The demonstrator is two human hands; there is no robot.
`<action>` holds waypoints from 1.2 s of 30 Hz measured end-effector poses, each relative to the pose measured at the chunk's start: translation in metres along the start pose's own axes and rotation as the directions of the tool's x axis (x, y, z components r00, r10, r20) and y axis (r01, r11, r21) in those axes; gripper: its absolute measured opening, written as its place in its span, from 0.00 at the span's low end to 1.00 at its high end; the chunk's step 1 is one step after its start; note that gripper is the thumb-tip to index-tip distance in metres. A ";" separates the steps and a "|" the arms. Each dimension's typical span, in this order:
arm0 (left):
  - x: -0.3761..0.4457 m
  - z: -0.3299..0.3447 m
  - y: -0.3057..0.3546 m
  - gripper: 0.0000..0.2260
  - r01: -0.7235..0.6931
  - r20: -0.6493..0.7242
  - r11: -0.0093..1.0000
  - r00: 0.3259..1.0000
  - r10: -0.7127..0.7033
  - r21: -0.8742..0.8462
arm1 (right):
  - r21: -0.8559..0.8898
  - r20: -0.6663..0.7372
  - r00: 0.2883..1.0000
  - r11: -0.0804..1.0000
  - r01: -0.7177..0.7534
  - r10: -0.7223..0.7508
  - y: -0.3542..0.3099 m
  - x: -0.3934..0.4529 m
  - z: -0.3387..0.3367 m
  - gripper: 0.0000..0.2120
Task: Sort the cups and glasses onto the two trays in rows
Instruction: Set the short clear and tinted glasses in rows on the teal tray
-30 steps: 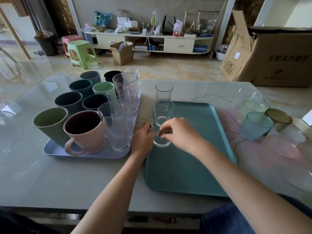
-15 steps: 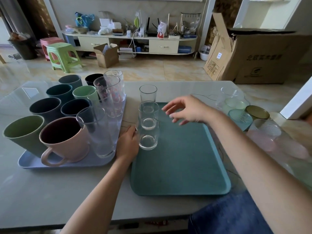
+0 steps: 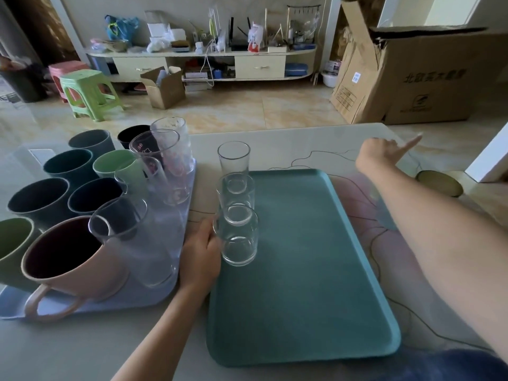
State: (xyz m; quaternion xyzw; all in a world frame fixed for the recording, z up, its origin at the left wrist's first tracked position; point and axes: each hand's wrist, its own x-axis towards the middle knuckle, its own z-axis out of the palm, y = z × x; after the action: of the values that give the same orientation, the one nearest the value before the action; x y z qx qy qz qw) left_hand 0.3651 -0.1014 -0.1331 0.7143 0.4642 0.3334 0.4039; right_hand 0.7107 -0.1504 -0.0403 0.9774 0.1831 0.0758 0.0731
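On the teal tray (image 3: 302,270), three clear glasses stand in a column along the left edge: far (image 3: 233,160), middle (image 3: 235,189) and nearest (image 3: 239,239). My left hand (image 3: 202,255) lies over that edge with its fingers curled against the nearest glass. My right hand (image 3: 380,155) is stretched out far to the right over the table, fingers partly curled and one sticking out; whether it holds anything is blurred. The lilac tray (image 3: 154,298) on the left carries a pink mug (image 3: 74,259), several dark and green cups (image 3: 41,199) and tall clear glasses (image 3: 129,237).
An olive-rimmed cup (image 3: 439,182) stands on the table past my right forearm. Beyond the table's far edge there is floor with a large cardboard box (image 3: 426,78) and a green stool (image 3: 88,92). The table's near edge runs along the bottom.
My right hand let go of the nearest glass on the teal tray and swung out to the far right. My left hand stayed beside that glass.
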 end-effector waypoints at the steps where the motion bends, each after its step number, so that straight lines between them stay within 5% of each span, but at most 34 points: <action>1: 0.000 0.000 0.001 0.17 0.004 0.000 1.000 1.000 -0.004 -0.010 | -0.022 -0.027 1.000 1.000 -0.008 0.007 -0.001 0.003 0.001 0.10; 7: 0.003 0.002 -0.003 0.18 0.003 -0.011 1.000 1.000 -0.003 0.019 | -0.184 -0.166 0.982 0.981 0.055 -0.087 -0.005 0.006 -0.002 0.11; 13: 0.001 0.001 -0.001 0.12 -0.007 -0.009 0.999 1.000 0.007 0.035 | 0.151 -0.389 0.908 0.961 0.231 -0.157 -0.014 -0.042 -0.017 0.08; 19: -0.007 -0.004 0.001 0.14 -0.100 0.067 0.975 0.994 0.088 0.200 | 0.438 -0.395 0.860 0.756 0.486 -0.323 0.011 -0.141 -0.010 0.07; 25: -0.043 -0.014 -0.009 0.17 -0.112 0.092 0.963 0.992 0.092 0.246 | 0.510 -0.258 0.785 0.611 0.605 -0.562 0.043 -0.222 -0.016 0.06; 31: -0.062 -0.024 -0.012 0.18 -0.114 0.129 0.962 0.988 0.084 0.246 | 0.519 -0.200 0.643 0.477 0.709 -0.739 0.049 -0.285 -0.016 0.02; 36: -0.065 -0.026 -0.011 0.18 -0.128 0.121 0.962 0.987 0.101 0.243 | 0.483 -0.292 0.496 0.322 0.815 -0.818 0.033 -0.309 -0.011 0.03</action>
State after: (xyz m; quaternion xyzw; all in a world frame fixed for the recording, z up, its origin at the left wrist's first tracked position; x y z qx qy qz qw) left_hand 0.3166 -0.1520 -0.1379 0.8021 0.4378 0.2561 0.3152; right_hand 0.4355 -0.2940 -0.0614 0.7244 0.6618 -0.0318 -0.1905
